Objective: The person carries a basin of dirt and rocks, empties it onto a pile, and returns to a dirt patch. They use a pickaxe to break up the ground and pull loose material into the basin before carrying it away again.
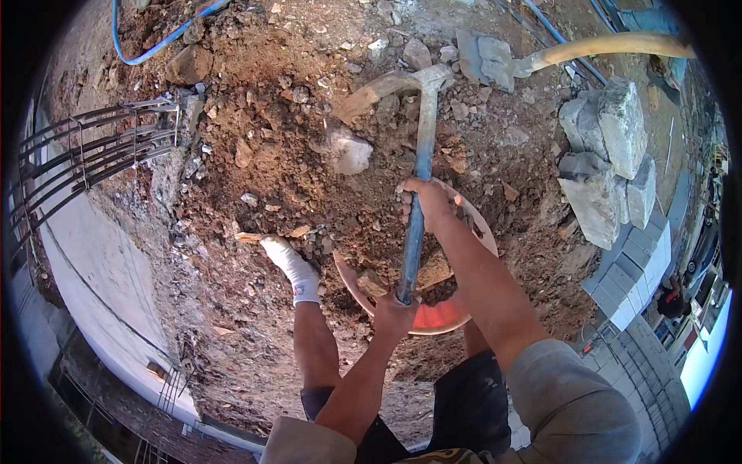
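Note:
A hoe [423, 143] with a blue-grey pipe handle stretches forward from my body, its dirt-caked blade [371, 97] turned left and resting at the soil. My left hand [396, 315] is closed round the near end of the handle. Farther up the same handle, my right hand [427, 203] wraps round it. Beneath the handle and between my legs lies a round pan [437, 317] with a red inside, holding some soil and stones. Loose brown soil [286, 155] spreads ahead of my hands, with a pale rock [349, 152] left of the handle.
A shovel [485, 60] with a wooden handle lies at the top right. Broken concrete blocks [607, 147] are piled on the right, near grey pavers [638, 259]. Rebar [93, 147] juts from a concrete stub on the left. A blue hose [158, 52] crosses the top left.

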`<state>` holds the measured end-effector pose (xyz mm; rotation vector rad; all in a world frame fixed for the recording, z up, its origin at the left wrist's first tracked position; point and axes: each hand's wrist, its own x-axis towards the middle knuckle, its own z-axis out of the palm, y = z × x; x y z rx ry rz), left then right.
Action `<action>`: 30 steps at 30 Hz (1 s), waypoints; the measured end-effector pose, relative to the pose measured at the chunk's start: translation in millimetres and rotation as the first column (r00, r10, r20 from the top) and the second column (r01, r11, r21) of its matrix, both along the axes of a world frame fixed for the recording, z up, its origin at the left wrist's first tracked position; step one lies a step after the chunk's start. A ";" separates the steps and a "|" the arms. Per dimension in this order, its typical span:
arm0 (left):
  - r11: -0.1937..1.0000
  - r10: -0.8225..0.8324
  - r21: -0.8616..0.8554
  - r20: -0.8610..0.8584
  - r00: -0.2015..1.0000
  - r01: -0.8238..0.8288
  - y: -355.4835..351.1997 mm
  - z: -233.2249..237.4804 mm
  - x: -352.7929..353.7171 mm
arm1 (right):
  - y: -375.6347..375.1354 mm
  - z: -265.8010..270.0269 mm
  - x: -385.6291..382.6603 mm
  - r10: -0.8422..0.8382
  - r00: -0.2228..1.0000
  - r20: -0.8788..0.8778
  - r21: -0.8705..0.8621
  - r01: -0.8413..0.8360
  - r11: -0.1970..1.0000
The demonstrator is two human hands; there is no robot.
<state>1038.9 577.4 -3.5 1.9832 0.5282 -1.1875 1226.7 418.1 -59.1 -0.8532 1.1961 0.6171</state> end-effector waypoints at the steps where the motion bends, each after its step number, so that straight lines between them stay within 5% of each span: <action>1: 1.000 0.002 0.001 -0.065 0.998 -0.002 -2.0 11.4 -1.7 | 0.3 1.3 -8.0 0.013 1.000 -0.002 0.007 -0.013 1.000; 5: 0.992 -0.097 0.057 -0.233 0.968 0.113 -3.6 67.5 -41.3 | 0.2 20.5 -77.2 -0.019 0.999 -0.045 0.081 0.022 0.996; 9: 0.994 0.020 0.104 -0.407 0.913 0.025 -7.9 125.9 -120.2 | 4.2 55.9 -185.8 -0.049 0.991 -0.128 0.077 0.059 0.995; 11: 0.982 -0.088 0.095 -0.524 0.847 0.160 -7.6 136.3 -198.0 | 10.8 86.9 -241.6 0.048 0.970 -0.237 0.018 -0.045 0.999; 14: 0.978 -0.182 -0.057 -0.707 0.683 0.201 -10.2 155.9 -221.4 | 26.7 115.2 -275.1 0.084 0.980 -0.178 0.010 -0.084 0.996; 17: 0.985 -0.128 0.019 -0.597 0.792 0.174 -29.4 144.5 -184.9 | 20.2 133.3 -231.4 0.234 0.970 -0.066 -0.057 -0.238 0.970; 20: 0.997 0.075 -0.002 -0.344 0.936 -0.081 -38.5 96.5 -106.8 | 10.5 127.2 -117.5 0.249 0.954 0.165 -0.136 -0.228 0.964; 21: 0.952 0.227 -0.133 -0.291 0.929 -0.275 -36.5 76.4 -71.9 | 10.8 126.2 -76.6 0.239 0.951 0.199 -0.176 -0.205 0.963; 22: 0.940 0.248 -0.226 -0.057 0.967 -0.254 -32.8 46.4 -47.2 | 14.8 117.1 -36.1 0.201 0.935 0.292 -0.207 -0.143 0.968; 25: 0.950 0.233 -0.262 0.243 0.942 -0.168 5.0 21.0 77.8 | 37.3 106.7 82.3 0.173 0.875 0.452 -0.168 -0.107 0.980; 30: 0.957 0.035 0.273 0.226 0.973 -0.098 103.8 19.5 192.1 | 125.2 43.5 190.7 -0.043 0.832 0.554 0.233 -0.105 0.967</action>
